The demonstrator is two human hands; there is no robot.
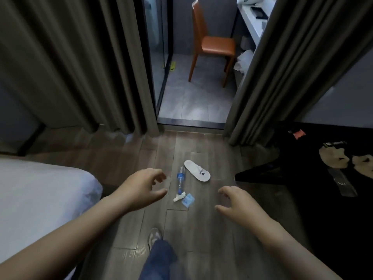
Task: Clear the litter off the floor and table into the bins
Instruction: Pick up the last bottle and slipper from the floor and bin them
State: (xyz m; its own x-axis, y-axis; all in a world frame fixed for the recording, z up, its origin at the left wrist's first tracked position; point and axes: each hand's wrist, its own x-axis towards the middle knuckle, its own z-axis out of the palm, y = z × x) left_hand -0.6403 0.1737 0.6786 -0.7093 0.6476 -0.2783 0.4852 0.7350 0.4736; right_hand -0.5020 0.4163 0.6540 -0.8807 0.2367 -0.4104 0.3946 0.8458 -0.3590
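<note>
On the wooden floor (201,219) ahead of me lie a crushed clear plastic bottle (180,181) with a blue label, a small white crumpled scrap (178,197) at its near end, and a light-blue wrapper (188,200) beside that. My left hand (141,188) hovers just left of the bottle, fingers loosely curled, holding nothing. To the right of the litter my right hand (238,205) is held out the same way, empty. Neither hand touches the litter.
A white slipper (197,173) lies just beyond the bottle. A white bed (40,199) fills the left. Dark furniture with clutter (333,168) stands on the right. Curtains (80,67) frame a doorway to a tiled area with an orange chair (212,43). My foot (154,237) is below.
</note>
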